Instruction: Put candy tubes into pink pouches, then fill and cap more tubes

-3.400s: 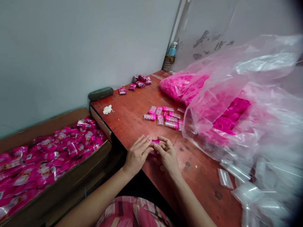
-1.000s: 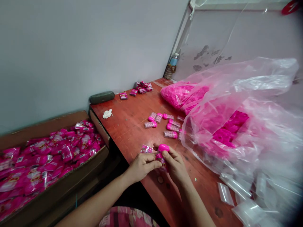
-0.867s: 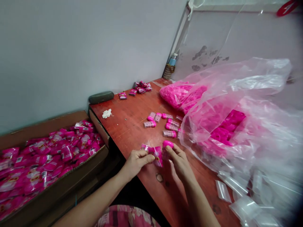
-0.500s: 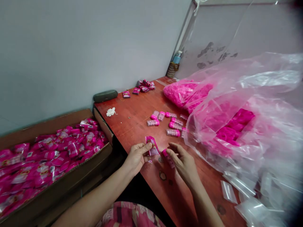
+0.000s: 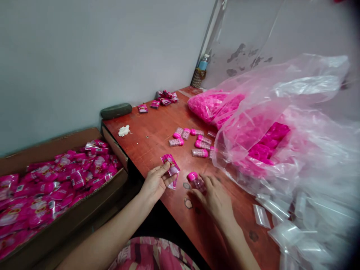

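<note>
My left hand [image 5: 156,182] pinches a small pink printed packet [image 5: 170,167] just above the near edge of the red-brown table [image 5: 157,127]. My right hand [image 5: 215,197] is closed round a little clear tube with a pink cap [image 5: 194,180], held a short way right of the packet. The two hands are apart. Several more pink-capped tubes [image 5: 191,140] lie loose in the middle of the table, beyond both hands.
A cardboard box [image 5: 70,221] full of pink packets stands low on the left. Big clear plastic bags of pink pieces [image 5: 261,138] fill the right side. Small empty clear bags [image 5: 261,215] lie front right. A dark case [image 5: 116,110], a white scrap [image 5: 123,130] and more packets [image 5: 164,97] sit by the wall.
The hands, joined over one packet earlier, have drawn apart: the left now lifts the packet alone, and the right holds the pink-capped tube lower and to the right.
</note>
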### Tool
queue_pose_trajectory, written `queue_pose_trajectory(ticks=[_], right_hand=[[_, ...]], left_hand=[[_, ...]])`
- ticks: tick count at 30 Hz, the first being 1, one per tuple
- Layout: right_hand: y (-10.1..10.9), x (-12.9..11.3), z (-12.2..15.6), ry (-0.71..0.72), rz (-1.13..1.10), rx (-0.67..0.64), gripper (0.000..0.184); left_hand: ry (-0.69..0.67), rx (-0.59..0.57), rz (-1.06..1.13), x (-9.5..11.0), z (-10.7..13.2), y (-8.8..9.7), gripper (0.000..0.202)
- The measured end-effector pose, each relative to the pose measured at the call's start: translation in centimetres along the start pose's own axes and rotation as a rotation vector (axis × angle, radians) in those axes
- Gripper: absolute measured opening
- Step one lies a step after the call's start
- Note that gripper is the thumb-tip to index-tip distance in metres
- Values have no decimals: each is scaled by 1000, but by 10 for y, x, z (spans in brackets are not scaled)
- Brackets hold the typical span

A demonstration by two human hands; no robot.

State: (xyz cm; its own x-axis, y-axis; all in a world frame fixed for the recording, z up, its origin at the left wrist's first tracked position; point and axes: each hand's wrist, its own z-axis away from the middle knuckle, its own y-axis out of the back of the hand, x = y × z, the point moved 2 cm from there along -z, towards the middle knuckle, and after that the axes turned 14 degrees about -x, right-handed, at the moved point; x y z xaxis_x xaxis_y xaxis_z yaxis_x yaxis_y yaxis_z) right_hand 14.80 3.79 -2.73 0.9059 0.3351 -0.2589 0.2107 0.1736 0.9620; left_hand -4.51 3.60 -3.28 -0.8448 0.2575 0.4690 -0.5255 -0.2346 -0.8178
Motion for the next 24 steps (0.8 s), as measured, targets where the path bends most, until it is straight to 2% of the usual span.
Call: queue_pose_trajectory(ticks=[2,4,6,10,12,18,24], right_hand=[[-3,-1,-4,-13,23,-30,26],[-3,-4,-6,-36,-66,-9,21],[-1,-12,-3,-46,-329,3,25],[-2,-41,9,-78,-1092,-108,33],[-4,-55,14,-95,-1279,-124,35],[-12,-64,11,-132,-1342,-65,35],[-17,-66,8,-80,-1509,-181,32]], left_hand=[[-3,11,9,-1,-1,-1,5],[12,19,26,-3,-2,-2,7],[32,24,49,-6,-3,-4,7],[41,34,90,-12,-5,-8,7],[45,15,96,-15,-6,-9,8],[35,-52,64,-20,-2,-14,15],[-16,-188,-114,-12,3,-21,29]])
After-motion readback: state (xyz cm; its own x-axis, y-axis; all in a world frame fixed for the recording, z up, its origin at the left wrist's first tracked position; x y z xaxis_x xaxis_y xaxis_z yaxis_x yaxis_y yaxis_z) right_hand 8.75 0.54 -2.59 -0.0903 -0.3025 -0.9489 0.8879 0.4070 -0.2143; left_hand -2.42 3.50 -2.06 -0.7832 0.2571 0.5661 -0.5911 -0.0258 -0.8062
